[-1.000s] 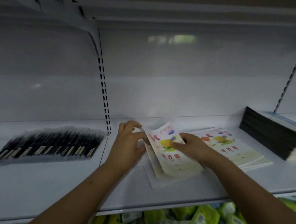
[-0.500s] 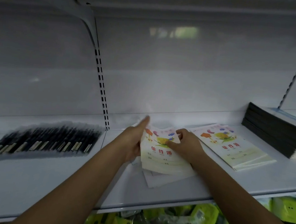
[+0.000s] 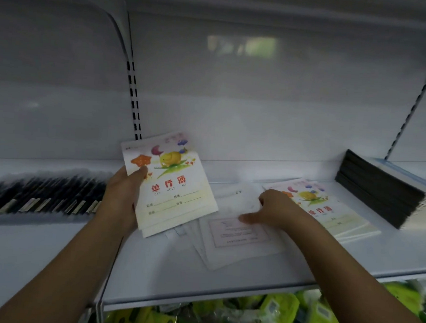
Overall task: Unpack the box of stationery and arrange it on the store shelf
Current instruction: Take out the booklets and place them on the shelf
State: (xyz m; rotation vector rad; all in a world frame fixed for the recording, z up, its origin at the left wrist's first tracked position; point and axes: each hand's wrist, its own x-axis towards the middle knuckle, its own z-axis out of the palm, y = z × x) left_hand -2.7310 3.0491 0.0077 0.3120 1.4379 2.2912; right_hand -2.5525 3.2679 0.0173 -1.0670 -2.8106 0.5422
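Now that my left hand has lifted the top booklets clear, gripping them, my right hand, fingers flat, presses what look like face-down ones on the shelf; flipping comes next.

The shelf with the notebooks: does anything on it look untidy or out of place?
Yes. On the shelf, the white booklets under the right hand lie fanned out and askew with plain backs up, unlike the tidy colourful stack beside them.

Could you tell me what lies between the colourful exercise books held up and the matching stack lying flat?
In the head view, fanned white booklets lie there, the right hand resting on them.
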